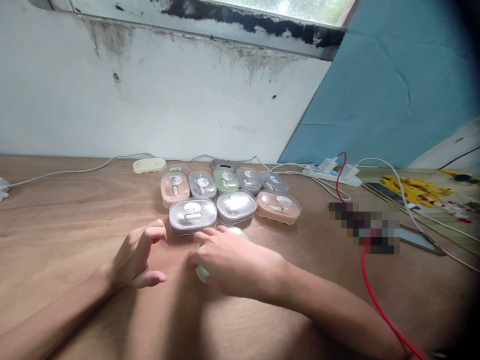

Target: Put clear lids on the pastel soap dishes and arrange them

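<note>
My right hand [234, 260] is curled over a pale box [202, 274] near the middle of the table. Its palm and fingers cover most of that box, and only whitish-green edges show. To its left, my left hand [144, 255] is in the air with thumb and fingers apart, holding nothing. Just beyond the hands sit several oval boxes with clear lids and round stickers. The front ones are a grey-lilac box [192, 225], a second grey box [236, 212] and a pinkish box [278, 207]. Behind them is a green box [226, 182].
A cream oval piece [149, 165] lies by the wall at the back. On the right are a power strip [333, 175] with white cables, a red cable [369, 282], a blurred-out dark patch, a phone-like slab [420, 239] and yellow pieces [416, 190].
</note>
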